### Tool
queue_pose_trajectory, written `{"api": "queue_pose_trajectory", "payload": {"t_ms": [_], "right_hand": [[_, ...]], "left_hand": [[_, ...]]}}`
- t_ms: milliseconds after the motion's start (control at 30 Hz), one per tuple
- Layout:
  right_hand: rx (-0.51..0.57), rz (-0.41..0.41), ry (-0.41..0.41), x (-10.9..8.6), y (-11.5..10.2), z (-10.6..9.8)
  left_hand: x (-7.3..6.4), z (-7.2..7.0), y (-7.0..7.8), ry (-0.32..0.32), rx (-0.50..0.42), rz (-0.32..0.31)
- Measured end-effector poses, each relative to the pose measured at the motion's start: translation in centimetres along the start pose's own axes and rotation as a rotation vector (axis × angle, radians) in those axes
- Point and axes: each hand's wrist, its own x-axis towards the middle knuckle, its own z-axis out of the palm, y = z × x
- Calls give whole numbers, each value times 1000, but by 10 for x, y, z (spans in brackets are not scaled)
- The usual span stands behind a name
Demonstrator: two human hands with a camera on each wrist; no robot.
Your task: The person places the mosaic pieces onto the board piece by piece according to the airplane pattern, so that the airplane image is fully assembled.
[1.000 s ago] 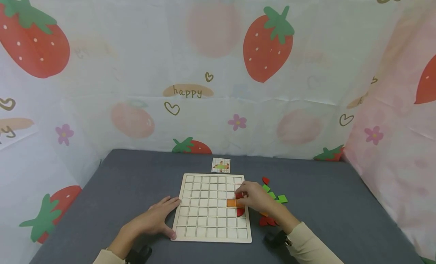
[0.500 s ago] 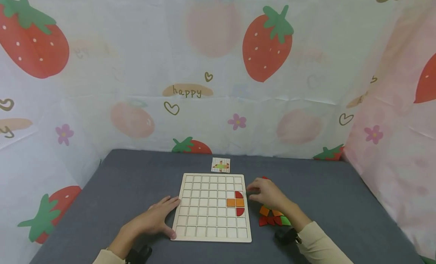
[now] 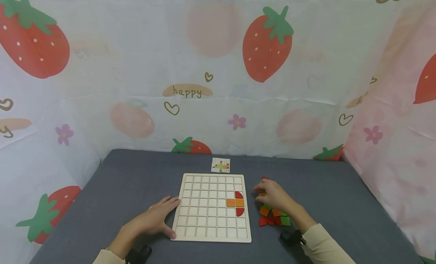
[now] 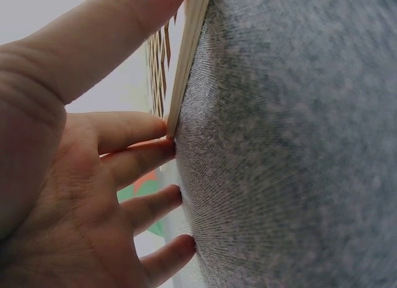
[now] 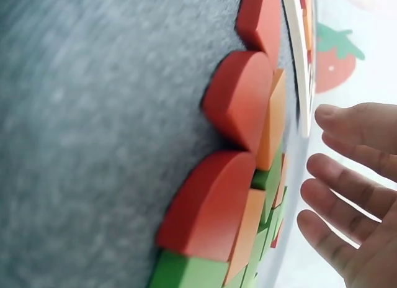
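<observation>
A pale wooden grid board (image 3: 211, 239) lies on the table, with two orange squares (image 3: 231, 203) and two red rounded pieces (image 3: 240, 211) in cells at its right side. My left hand (image 3: 158, 214) rests along the board's left edge, thumb at the near corner and fingers spread. Just right of the board, my right hand (image 3: 274, 194) hovers over a pile of loose pieces, its fingers slightly bent and no piece between them in the right wrist view. The pile holds several red rounded pieces (image 5: 239, 99), orange squares (image 5: 272, 130) and green squares (image 5: 189, 272); my hand hides part of it.
Behind the board lies a small card (image 3: 220, 165) printed with a coloured grid pattern. A dark grey cloth (image 3: 153, 169) covers the table. Strawberry-printed curtains (image 3: 218, 116) stand at the back and both sides.
My right hand has left the board's right side and moved right to the loose pieces, uncovering the orange squares and red pieces on the board. The left hand has stayed in place.
</observation>
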Motion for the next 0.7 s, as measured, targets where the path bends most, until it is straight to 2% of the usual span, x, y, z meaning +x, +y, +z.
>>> {"api": "queue_pose_trajectory", "payload": {"t_ms": [267,700], "right_hand": [[-31,53,-2,-1,5,0],[-60,43,-12,-3,7,-2]], "left_hand": [[0,0,0,8,-2,2],[1,1,1,14,11,-1]]}}
